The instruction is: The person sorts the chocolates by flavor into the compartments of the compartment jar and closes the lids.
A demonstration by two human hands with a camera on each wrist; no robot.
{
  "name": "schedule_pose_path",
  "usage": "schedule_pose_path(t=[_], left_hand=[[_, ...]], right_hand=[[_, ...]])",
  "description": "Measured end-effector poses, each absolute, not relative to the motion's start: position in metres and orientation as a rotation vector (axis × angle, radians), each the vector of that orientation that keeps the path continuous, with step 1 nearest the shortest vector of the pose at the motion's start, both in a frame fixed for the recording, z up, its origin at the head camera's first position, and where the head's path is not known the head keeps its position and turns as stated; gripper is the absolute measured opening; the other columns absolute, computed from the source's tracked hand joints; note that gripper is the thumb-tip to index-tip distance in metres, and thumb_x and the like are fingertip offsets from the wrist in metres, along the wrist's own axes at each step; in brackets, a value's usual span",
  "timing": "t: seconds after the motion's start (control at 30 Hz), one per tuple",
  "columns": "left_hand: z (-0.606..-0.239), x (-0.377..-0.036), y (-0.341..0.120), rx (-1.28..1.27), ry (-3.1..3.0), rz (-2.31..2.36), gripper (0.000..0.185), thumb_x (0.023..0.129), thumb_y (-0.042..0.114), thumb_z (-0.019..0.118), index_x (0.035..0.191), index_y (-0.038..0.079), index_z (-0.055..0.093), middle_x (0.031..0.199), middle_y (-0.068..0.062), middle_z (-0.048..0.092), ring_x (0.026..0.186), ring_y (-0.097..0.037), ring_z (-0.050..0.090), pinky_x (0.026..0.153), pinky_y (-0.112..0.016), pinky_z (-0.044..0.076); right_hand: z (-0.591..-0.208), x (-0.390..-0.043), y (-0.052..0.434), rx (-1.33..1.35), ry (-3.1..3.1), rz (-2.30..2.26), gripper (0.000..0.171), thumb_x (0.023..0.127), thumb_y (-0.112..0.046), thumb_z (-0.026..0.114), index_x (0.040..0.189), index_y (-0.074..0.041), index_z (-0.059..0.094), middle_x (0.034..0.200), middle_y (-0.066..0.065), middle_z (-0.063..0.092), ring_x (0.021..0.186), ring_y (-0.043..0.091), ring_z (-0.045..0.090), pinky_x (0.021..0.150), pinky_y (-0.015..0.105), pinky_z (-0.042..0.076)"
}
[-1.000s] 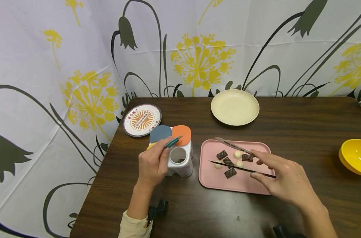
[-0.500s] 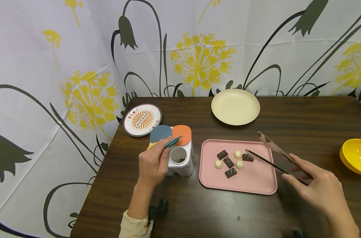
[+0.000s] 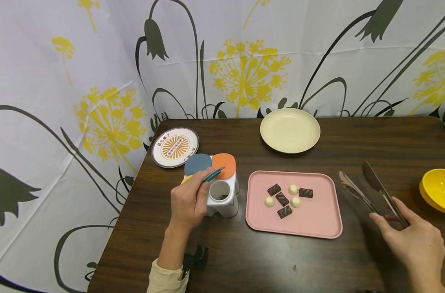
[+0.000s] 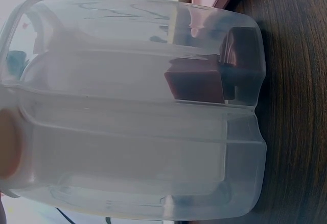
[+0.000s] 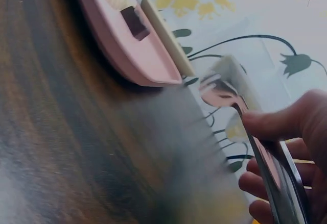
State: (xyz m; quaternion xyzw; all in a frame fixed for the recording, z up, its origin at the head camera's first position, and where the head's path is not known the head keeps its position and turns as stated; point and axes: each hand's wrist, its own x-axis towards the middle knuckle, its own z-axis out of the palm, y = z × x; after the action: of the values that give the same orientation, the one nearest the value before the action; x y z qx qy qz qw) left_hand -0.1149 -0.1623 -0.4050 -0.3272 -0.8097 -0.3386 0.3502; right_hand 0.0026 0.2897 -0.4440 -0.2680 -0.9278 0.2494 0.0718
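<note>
My left hand (image 3: 203, 186) pinches the teal lid flap (image 3: 213, 174) of a white four-compartment container (image 3: 222, 204) and holds it up over an uncovered round compartment. In the left wrist view the container (image 4: 127, 132) fills the frame, with one brown chocolate piece (image 4: 196, 83) inside. My right hand (image 3: 391, 221) grips metal tongs (image 3: 381, 191) just right of the pink tray (image 3: 310, 221), their tips apart and holding nothing. Several dark and white chocolates (image 3: 282, 199) lie on the tray. The right wrist view shows the tongs (image 5: 276, 168) and the tray's edge (image 5: 127, 45).
A cream plate (image 3: 290, 130) stands at the back of the dark wooden table. A patterned plate (image 3: 175, 147) lies behind the container. A yellow bowl (image 3: 440, 191) sits at the right edge. A flowered curtain hangs behind and to the left.
My right hand has carried the tongs from over the chocolates on the tray off to the right, beyond the tray's edge. The left hand has kept still on the lid.
</note>
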Motion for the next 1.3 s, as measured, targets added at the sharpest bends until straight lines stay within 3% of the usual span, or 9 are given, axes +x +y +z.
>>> schedule_pose_path(t=[0.23, 0.73, 0.97, 1.3], left_hand=[[-0.405, -0.116, -0.162, -0.846, -2.098, -0.865, 0.033, 0.103, 0.022, 0.045, 0.117, 0.000, 0.066, 0.105, -0.009, 0.072, 0.091, -0.023, 0.071, 0.071, -0.041, 0.058], [-0.404, -0.114, -0.162, -0.844, -2.096, -0.868, 0.033, 0.103, 0.023, 0.045, 0.118, 0.002, 0.066, 0.106, -0.009, 0.072, 0.092, -0.023, 0.071, 0.069, -0.041, 0.058], [-0.406, -0.115, -0.162, -0.842, -2.093, -0.872, 0.034, 0.103, 0.023, 0.045, 0.117, 0.001, 0.066, 0.106, -0.009, 0.072, 0.092, -0.023, 0.071, 0.070, -0.041, 0.058], [-0.406, -0.115, -0.161, -0.840, -2.098, -0.871, 0.034, 0.103, 0.024, 0.045, 0.118, 0.001, 0.067, 0.106, -0.008, 0.073, 0.091, -0.022, 0.071, 0.067, -0.040, 0.058]], right_hand=[[-0.449, -0.001, 0.290, -0.959, -2.849, 0.787, 0.083, 0.082, -0.059, 0.068, 0.149, -0.018, 0.042, 0.130, 0.041, 0.045, 0.104, 0.062, 0.047, 0.064, 0.066, 0.043], [-0.457, -0.002, 0.288, -1.011, -2.782, 0.834, 0.083, 0.078, -0.060, 0.072, 0.145, -0.018, 0.048, 0.126, 0.038, 0.050, 0.106, 0.061, 0.047, 0.067, 0.065, 0.042], [-0.462, -0.001, 0.288, -0.982, -2.740, 0.846, 0.082, 0.075, -0.057, 0.076, 0.142, -0.016, 0.053, 0.112, 0.029, 0.063, 0.103, 0.060, 0.049, 0.064, 0.060, 0.041], [-0.462, -0.005, 0.291, -1.086, -2.828, 0.821, 0.095, 0.071, -0.070, 0.071, 0.148, -0.021, 0.044, 0.131, 0.040, 0.046, 0.104, 0.059, 0.048, 0.063, 0.061, 0.041]])
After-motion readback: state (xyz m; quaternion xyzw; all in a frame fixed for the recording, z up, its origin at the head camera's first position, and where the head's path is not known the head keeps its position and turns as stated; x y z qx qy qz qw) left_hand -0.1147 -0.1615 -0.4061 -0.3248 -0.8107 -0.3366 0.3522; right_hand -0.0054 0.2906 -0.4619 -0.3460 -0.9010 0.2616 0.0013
